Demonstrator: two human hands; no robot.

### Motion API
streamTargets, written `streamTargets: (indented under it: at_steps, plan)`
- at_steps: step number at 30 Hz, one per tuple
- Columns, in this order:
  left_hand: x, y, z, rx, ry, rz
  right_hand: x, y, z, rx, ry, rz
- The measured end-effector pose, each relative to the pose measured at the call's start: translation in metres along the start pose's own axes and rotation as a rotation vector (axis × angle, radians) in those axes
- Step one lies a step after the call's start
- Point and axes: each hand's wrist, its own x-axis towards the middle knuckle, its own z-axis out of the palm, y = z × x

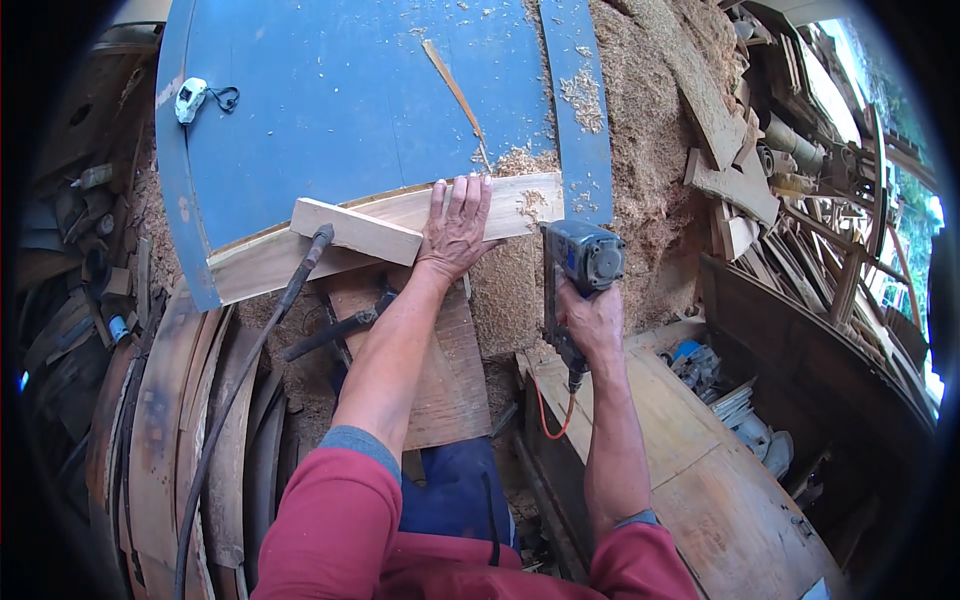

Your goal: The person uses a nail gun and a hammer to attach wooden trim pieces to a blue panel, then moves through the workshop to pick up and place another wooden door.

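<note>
My left hand (453, 230) grips the pale wooden strip (522, 205) at the blue panel's lower edge, its fingers over the top. A short board (355, 228) lies slanted across the strip, touching that hand, with a metal clamp bar or tool end (320, 240) resting on it. My right hand (590, 320) is closed round the handle of a nail gun (585, 258) beside the strip's right end, an orange hose hanging below. The blue panel (340, 90) carries wood shavings, a thin sliver (452, 85) and a tape measure (190, 100).
Curved planks (160, 420) are stacked at the lower left. Offcuts and boards (820, 250) pile up at the right. A wooden bench top (740, 500) stands at lower right beside assorted tools (690, 362). Sawdust (640, 150) heaps beside the panel.
</note>
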Motion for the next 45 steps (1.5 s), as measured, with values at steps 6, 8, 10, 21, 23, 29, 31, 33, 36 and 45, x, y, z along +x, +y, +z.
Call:
streamTargets:
  at_steps: [6,8,10,21,23,29,31,33,36,45]
  plan:
    - [0.0,0.0,0.001,-0.001,0.006,0.001,0.003,0.002,0.001,0.011,0.003,0.019]
    - [0.0,0.0,0.001,-0.003,0.028,-0.005,0.004,0.002,0.001,-0.017,0.005,-0.02]
    - [0.0,0.0,0.001,-0.002,0.026,-0.008,0.005,0.003,0.0,-0.072,-0.05,-0.012]
    - [0.0,0.0,-0.001,0.008,-0.017,0.001,0.001,-0.015,-0.007,-0.02,-0.074,0.101]
    - [-0.001,-0.001,0.001,-0.004,0.028,-0.009,-0.004,-0.017,-0.004,-0.003,-0.094,0.171]
    - [0.0,0.002,-0.001,-0.03,0.011,-0.011,0.012,-0.01,-0.006,0.003,0.01,0.029]
    - [0.0,0.0,-0.002,-0.021,0.012,-0.01,0.023,-0.025,-0.015,0.086,-0.045,0.021]
    - [-0.001,0.001,-0.002,-0.015,0.015,-0.005,0.033,-0.038,-0.019,0.053,-0.06,0.011]
    - [-0.002,0.001,-0.001,-0.008,0.023,-0.014,0.043,-0.038,-0.014,0.055,-0.054,-0.038]
    - [-0.003,0.001,0.001,-0.02,0.019,-0.014,0.046,-0.053,-0.022,0.017,-0.129,-0.038]
